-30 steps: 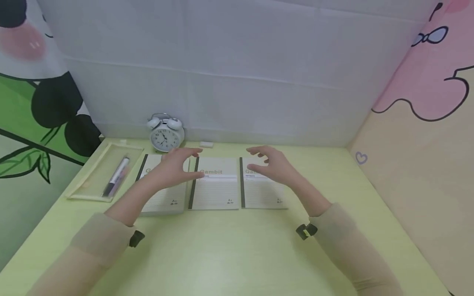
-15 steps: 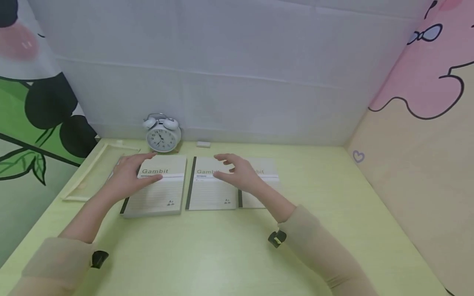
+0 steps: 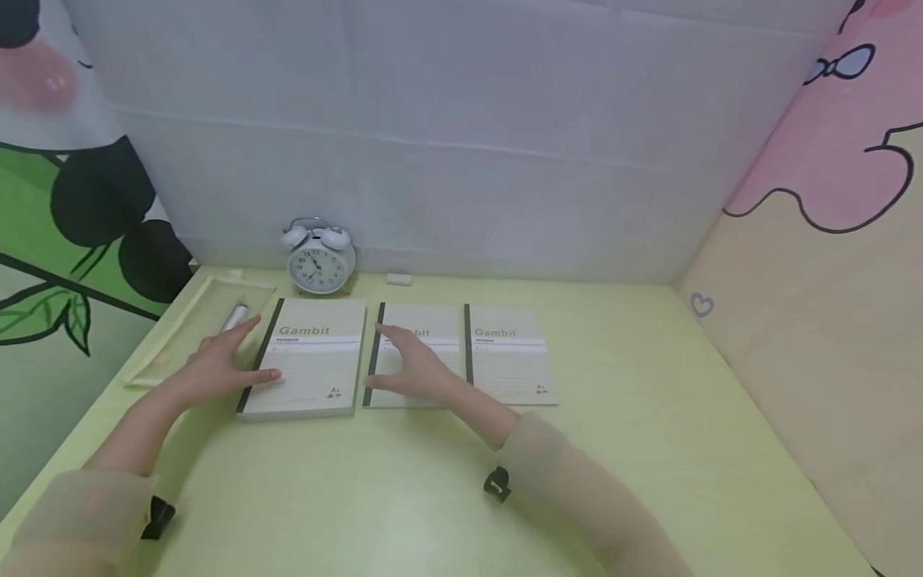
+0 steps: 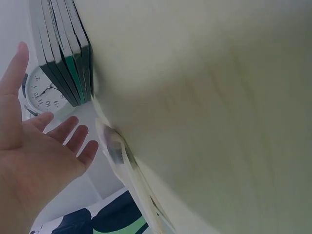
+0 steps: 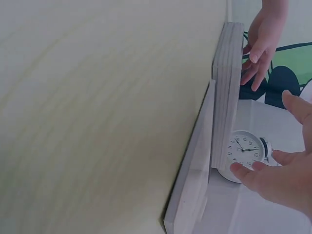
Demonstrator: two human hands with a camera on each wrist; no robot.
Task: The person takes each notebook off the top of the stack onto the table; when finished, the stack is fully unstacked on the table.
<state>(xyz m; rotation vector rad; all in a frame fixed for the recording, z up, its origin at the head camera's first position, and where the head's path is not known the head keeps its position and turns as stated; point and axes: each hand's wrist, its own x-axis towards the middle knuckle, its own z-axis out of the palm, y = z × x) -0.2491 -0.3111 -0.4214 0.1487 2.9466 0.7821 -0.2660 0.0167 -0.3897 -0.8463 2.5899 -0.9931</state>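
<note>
On the desk's left half lies a stack of several "Gambit" notebooks (image 3: 310, 365), its layered edges visible in the left wrist view. My left hand (image 3: 214, 370) hovers at its left spine side, fingers spread, thumb over the cover's edge. To the right lie a middle notebook (image 3: 443, 319) and a right notebook (image 3: 510, 369), side by side. Above the middle one is my right hand (image 3: 413, 367), partly covering it, its fingers pointing left toward the stack. Both hands hold nothing; in the right wrist view the right palm (image 5: 287, 175) appears apart from the stack (image 5: 226, 92).
A see-through pouch (image 3: 169, 349) with a white marker (image 3: 234, 315) lies left of the stack, partly behind the left hand. Behind the stack stand a white alarm clock (image 3: 320, 268) and a small white eraser (image 3: 399, 280). A white sheet (image 3: 461, 176) closes off the back.
Both hands have moved left: the left from over the stack to its left side, the right from the right notebook to over the middle one. The notebooks stay in place.
</note>
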